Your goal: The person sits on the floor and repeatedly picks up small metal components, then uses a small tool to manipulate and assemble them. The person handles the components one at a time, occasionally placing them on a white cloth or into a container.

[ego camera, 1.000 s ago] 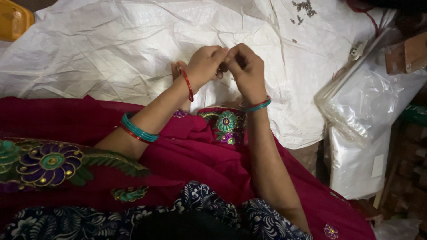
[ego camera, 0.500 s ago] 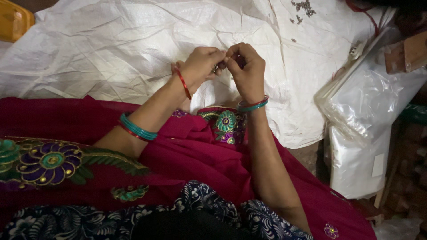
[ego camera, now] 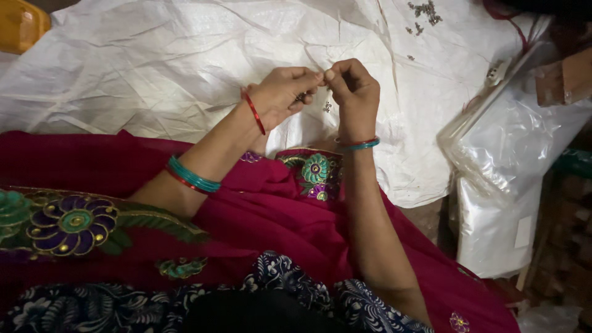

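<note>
There is a tiny dark metal piece tucked in my left hand. It peeks out between my curled fingers, and it is too small for me to say what shape it is. My left fingers are bent in around it, and my thumb and first finger pinch together at the tip.

My right hand is just beside it. Its thumb and first finger are pressed together too, tip to tip with my left ones. I cannot tell if there is a thread or some small bit between them.

Both hands are up over the big crinkly white plastic sheet in front of me. One little dark bit shows just under my hands, against the sheet. A small pile of dark little bits sits far up on the sheet, well away from my hands, with a few more near it.

I think I am in the middle of working on one piece. I see no finished pile, so I cannot say how many are done. The bits up there look untouched.

My bright pink cloth with sewn flowers lies over my lap. Clear plastic bags sit to my right.
</note>
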A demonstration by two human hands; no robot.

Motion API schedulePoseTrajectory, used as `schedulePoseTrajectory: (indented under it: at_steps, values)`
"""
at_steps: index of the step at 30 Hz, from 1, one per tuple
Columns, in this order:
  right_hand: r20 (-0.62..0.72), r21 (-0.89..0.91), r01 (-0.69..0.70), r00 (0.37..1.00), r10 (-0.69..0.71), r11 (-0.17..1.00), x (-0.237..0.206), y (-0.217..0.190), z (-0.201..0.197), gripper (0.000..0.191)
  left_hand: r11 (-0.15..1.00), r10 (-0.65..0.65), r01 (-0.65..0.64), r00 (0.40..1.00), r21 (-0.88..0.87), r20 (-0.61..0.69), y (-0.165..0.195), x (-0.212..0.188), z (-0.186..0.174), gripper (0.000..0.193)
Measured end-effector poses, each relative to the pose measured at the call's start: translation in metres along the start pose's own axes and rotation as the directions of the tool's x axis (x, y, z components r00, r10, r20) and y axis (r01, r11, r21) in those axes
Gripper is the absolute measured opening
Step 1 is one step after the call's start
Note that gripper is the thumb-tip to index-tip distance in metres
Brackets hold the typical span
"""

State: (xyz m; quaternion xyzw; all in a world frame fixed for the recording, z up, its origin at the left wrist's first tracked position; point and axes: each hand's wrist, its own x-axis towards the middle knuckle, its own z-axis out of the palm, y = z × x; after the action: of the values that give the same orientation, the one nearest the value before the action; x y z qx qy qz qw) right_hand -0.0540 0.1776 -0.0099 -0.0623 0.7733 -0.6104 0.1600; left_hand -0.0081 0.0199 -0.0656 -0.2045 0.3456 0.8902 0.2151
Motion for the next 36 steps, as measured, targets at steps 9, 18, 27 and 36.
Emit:
schedulePoseTrajectory:
  at_steps: [9,18,27,36]
  values:
    - [0.005,0.163,-0.033,0.999,0.033,0.986,-0.009,-0.002,0.018,0.015,0.999,0.037,-0.039,0.997,-0.019,-0.068,-0.005,0.003,-0.002,0.018]
    - [0.069,-0.114,0.204,0.978,-0.197,0.972,-0.008,0.002,0.017,0.017,0.988,-0.006,0.000,0.999,-0.155,-0.044,-0.001,0.001,-0.005,0.020]
    - [0.028,-0.131,0.132,0.991,-0.130,0.983,-0.006,0.000,0.014,0.013,0.997,0.071,-0.069,0.994,0.026,-0.085,-0.003,0.000,-0.002,0.021]
    - [0.000,-0.210,0.206,0.978,-0.210,0.956,-0.006,0.003,0.017,0.008,0.998,0.061,-0.056,0.989,0.041,-0.136,-0.014,0.014,-0.009,0.026]
